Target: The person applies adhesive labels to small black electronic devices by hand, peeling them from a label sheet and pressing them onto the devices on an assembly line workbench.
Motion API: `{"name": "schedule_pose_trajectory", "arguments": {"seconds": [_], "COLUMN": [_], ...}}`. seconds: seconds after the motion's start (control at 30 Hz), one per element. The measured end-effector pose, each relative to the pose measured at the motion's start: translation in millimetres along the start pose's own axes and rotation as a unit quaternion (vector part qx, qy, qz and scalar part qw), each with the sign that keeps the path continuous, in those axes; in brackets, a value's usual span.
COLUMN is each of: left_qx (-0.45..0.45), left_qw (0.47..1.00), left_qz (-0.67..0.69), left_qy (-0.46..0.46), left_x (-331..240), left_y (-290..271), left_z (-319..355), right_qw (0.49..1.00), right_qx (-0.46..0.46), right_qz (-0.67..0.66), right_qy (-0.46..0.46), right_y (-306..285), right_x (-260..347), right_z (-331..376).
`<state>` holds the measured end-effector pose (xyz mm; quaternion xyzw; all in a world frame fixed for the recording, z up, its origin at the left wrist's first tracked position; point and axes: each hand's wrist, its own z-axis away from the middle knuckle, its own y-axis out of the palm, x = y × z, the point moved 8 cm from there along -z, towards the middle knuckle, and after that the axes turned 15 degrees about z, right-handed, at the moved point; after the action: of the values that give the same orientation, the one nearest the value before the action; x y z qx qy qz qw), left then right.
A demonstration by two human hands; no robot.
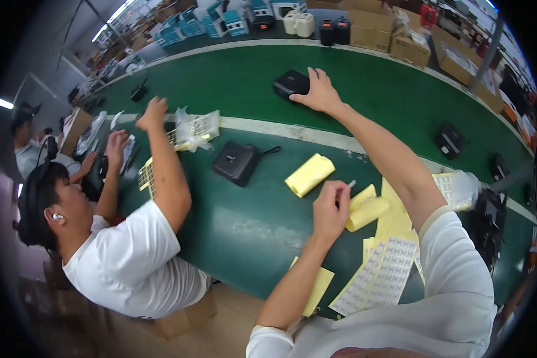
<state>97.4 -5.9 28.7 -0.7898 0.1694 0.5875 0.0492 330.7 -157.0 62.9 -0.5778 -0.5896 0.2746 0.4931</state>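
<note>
On the left sits another person (125,256) in a white shirt. Near that person's raised arm, a clear bag (206,128) has a sheet in it. Blue and white boxes (235,22) stand at the far side; I can't see inside them. Next, a black box with a strap (235,163) lies on the green table (232,232), the strap pointing right.

Farther off, a black case (289,83) sits on the green belt (370,83). One corner points left. The right hand (321,90) covers part of it, so I can't tell which way is its long way. That hand's fingers are spread, with the thumb touching the near side.

Closer in, a yellow roll (309,175) slants up to the right. The left hand (331,215) pinches a small pale piece (352,184) just beside some curled yellow paper (367,216). The piece's free end points up and right, and its long way slants the same. Label sheets (379,277) lie below. Behind, a brown box (409,51) has pale plastic sticking out.
</note>
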Motion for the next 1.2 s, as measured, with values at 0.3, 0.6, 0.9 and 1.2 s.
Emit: {"name": "schedule_pose_trajectory", "arguments": {"seconds": [0.3, 0.6, 0.9, 1.2], "left_qx": [-0.003, -0.030, -0.029, -0.085], "left_qw": [1.000, 0.997, 0.972, 0.970], "left_qz": [-0.018, -0.042, 0.232, 0.227], "left_qy": [0.019, 0.048, -0.010, -0.017], "left_x": [-4, -7, -20, -19], "left_y": [1, -6, -11, -19], "left_z": [0, 4, -3, 0], "right_qw": [0.997, 0.895, 0.830, 0.849], "right_qx": [0.061, 0.016, 0.064, 0.073], "right_qz": [0.050, -0.445, -0.554, -0.522], "right_qy": [0.022, 0.019, 0.034, 0.027], "right_y": [14, -34, -91, -93], "right_x": [14, -33, -37, -24], "right_z": [-10, 83, 211, 228]}}
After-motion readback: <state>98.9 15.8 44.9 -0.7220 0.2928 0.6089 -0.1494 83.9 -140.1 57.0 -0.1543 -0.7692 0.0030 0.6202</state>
